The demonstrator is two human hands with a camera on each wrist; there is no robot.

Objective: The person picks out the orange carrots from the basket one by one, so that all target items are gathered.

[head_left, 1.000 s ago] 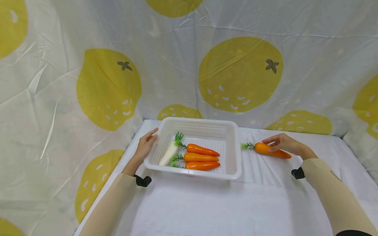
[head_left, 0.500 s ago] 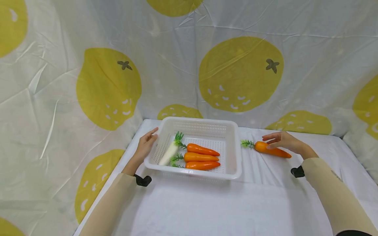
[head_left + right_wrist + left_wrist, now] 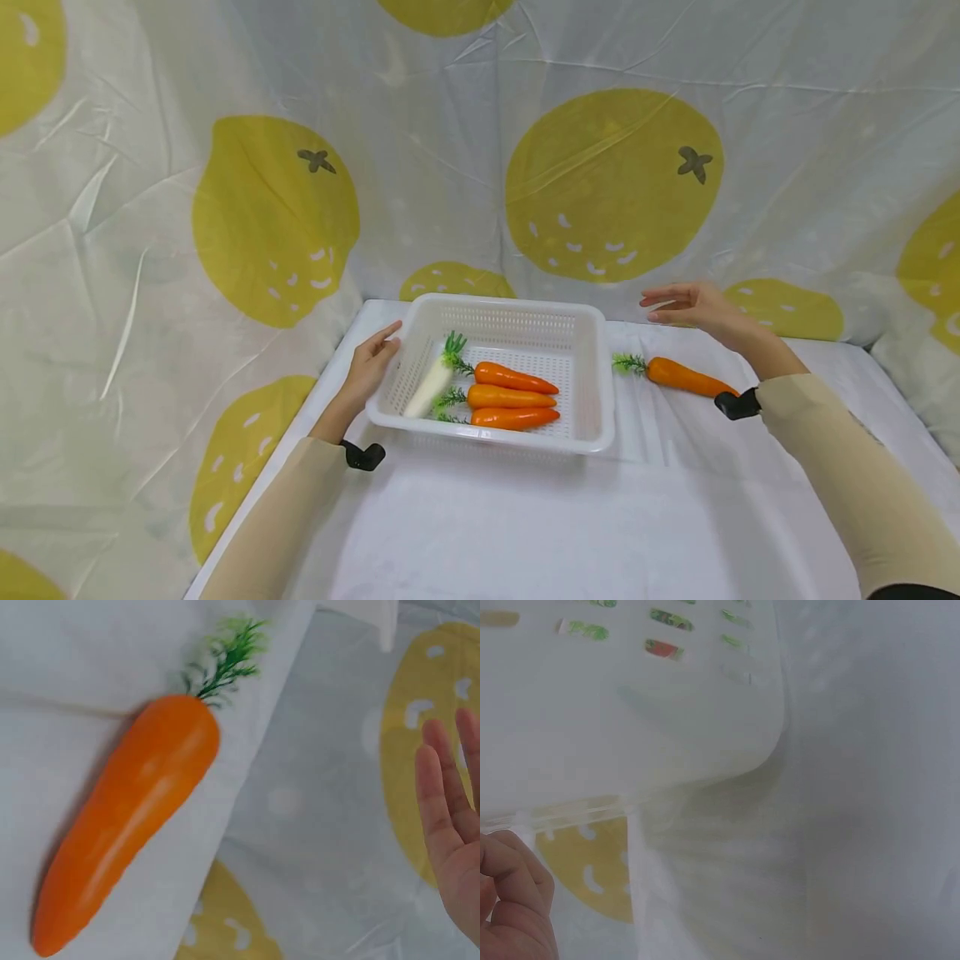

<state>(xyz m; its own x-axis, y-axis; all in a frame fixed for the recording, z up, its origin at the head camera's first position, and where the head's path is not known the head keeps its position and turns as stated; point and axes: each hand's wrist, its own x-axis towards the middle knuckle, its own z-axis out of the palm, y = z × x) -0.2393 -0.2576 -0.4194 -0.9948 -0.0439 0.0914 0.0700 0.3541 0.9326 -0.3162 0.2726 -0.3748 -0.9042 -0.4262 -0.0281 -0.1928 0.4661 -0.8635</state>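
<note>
My left hand [image 3: 367, 362] rests against the left side of a white plastic basket [image 3: 491, 437], fingers beside the rim. In the left wrist view the basket wall [image 3: 630, 735] fills the upper left, with the fingers [image 3: 517, 881] at its rim. Inside the basket lie three orange carrots [image 3: 513, 397] with green tops and a white radish [image 3: 431, 387]. Right of the basket a lone carrot [image 3: 686, 375] lies on the cloth. My right hand [image 3: 697, 307] is raised behind that carrot, apart from it and holding nothing; its spread fingers [image 3: 431, 787] show in the right wrist view.
White cloth [image 3: 525, 525] covers the table. A lemon-print curtain [image 3: 435, 183] hangs behind and along the left side. Black wrist straps [image 3: 363, 457] sit at both sleeve ends.
My right hand has come off the lone carrot and moved up and away toward the back curtain. That carrot stays where it lay. The left hand and the basket hold still.
</note>
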